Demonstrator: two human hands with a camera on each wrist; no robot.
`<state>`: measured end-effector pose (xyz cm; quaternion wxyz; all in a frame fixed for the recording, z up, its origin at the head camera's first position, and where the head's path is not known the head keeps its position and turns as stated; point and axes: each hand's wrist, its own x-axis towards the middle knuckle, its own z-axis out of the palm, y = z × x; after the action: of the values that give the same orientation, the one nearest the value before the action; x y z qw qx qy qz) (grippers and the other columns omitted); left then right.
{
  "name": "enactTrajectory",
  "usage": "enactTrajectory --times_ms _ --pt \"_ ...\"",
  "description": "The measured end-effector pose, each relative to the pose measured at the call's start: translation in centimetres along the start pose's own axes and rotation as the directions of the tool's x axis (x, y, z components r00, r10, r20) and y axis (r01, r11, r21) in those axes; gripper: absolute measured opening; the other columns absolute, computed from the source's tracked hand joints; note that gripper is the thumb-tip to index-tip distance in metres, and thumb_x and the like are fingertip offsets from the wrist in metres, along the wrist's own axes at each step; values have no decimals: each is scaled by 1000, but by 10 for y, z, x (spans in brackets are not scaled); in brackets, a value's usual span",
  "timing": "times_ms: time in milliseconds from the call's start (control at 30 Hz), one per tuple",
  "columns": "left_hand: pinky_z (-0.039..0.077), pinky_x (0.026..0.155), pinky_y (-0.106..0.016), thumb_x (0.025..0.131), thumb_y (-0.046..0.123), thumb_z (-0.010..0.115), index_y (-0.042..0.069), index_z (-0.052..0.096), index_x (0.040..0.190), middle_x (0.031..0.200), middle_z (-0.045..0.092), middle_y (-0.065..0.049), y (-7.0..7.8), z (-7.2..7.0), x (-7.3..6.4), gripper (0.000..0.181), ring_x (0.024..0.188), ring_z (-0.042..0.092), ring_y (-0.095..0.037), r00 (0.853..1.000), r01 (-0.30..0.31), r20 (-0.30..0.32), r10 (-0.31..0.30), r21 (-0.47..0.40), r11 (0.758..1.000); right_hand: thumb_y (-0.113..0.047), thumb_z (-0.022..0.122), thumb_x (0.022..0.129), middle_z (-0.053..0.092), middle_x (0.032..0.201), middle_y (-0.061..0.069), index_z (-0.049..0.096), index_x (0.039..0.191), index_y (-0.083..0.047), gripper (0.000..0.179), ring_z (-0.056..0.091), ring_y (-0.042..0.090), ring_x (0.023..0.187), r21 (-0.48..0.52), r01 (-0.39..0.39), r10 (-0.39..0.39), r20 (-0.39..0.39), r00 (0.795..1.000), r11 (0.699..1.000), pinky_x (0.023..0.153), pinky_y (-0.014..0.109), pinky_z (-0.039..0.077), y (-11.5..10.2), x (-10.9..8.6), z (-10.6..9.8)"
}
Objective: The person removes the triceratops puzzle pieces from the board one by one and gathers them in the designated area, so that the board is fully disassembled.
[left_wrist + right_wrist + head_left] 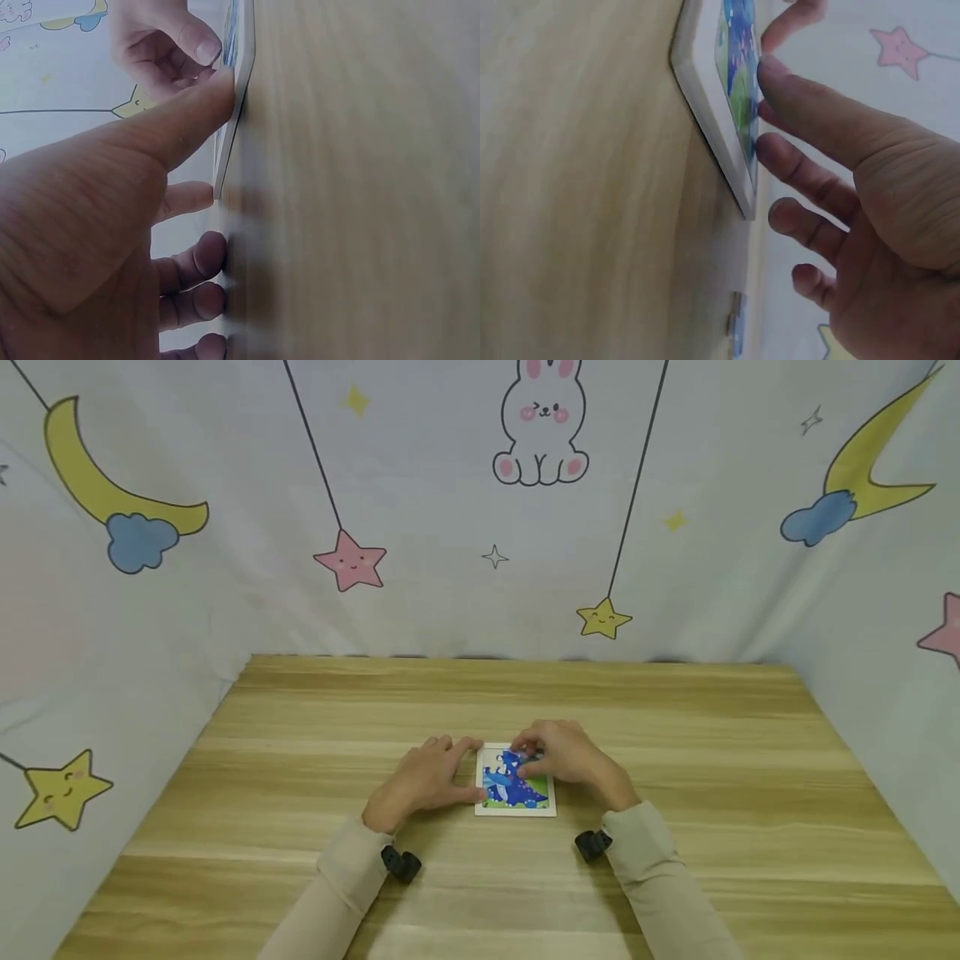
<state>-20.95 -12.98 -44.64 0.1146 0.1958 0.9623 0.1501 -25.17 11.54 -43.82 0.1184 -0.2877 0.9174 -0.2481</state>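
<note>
A small jigsaw puzzle in a white frame (517,812) lies flat on the table, its picture showing a blue dinosaur (528,793) on green. Along the frame's left side rests my left hand (420,778), thumb on the near part and index finger at the far corner. My right hand (573,756) is over the upper right of the picture. Its thumb (810,97) and fingers pinch what looks like a blue puzzle piece, low against the picture. Those fingers partly hide the piece, so its outline cannot be made out.
Beyond the frame, a small flat bluish piece (737,326) lies on the table in the right wrist view. The wooden table (315,693) ends at a white curtain (450,618) printed with stars, moons and a rabbit. Black cameras (401,864) sit on both wrists.
</note>
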Motion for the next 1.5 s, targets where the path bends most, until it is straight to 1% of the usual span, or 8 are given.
enactTrajectory --times_ms 167,400,667,833,1067,1200,1300,1500 --pt "45 85 -48 85 62 70 25 46 148 124 57 -13 0 0 0 77 109 54 -28 1000 -9 -1 9 14 1000 -25 83 84 62 86 -7 76 109 -14 28 55 12 79 0 -6 6 -16 1000 1000 78 34 41 -3 0 0" --pt "45 85 -47 85 62 70 25 45 148 123 57 -13 1 -2 -1 77 108 54 -28 1000 0 0 0 22 1000 -16 80 87 58 87 0 66 107 -8 26 52 15 81 113 -38 39 -3 999 993 76 32 45 -3 6 9" --pt "45 84 -46 85 62 70 25 45 149 121 58 -12 0 0 0 78 105 54 -26 1000 -1 3 1 18 1000 -13 75 91 53 106 5 60 108 -6 24 53 21 100 70 8 -7 -16 1000 998 94 39 46 -5 7 10" --pt "45 84 -45 85 62 70 25 46 148 120 58 -12 -2 1 0 78 104 54 -26 1000 3 -3 -3 17 1000 -11 76 90 59 103 2 60 106 -8 22 56 20 98 76 16 -13 -39 999 997 92 41 47 -7 8 11" --pt "45 84 -46 84 63 70 24 46 148 121 58 -12 -1 1 1 78 105 55 -26 1000 -3 -3 3 13 1000 -16 75 92 61 103 1 68 108 -11 18 58 18 95 -12 6 -7 -28 1000 1000 90 42 47 -9 6 7" --pt "45 84 -47 85 63 70 25 45 148 122 58 -12 0 0 0 78 106 55 -27 1000 7 1 -7 19 1000 -16 68 97 64 99 -1 68 96 -14 2 58 16 90 83 0 1 -16 1000 997 83 39 48 -7 3 1" --pt "45 85 -46 85 63 69 25 45 149 121 57 -12 1 -1 1 78 106 54 -26 1000 5 3 -5 22 1000 -15 64 99 67 100 -1 69 93 -15 8 60 16 91 138 -10 12 -19 1000 990 82 38 49 -4 0 -5" --pt "45 84 -47 85 63 70 25 45 149 120 58 -12 2 -2 2 79 104 54 -26 1000 5 9 -5 21 1000 -14 64 99 62 99 1 69 92 -14 10 54 17 87 55 -3 4 -28 1000 998 80 38 46 -4 -2 -8"
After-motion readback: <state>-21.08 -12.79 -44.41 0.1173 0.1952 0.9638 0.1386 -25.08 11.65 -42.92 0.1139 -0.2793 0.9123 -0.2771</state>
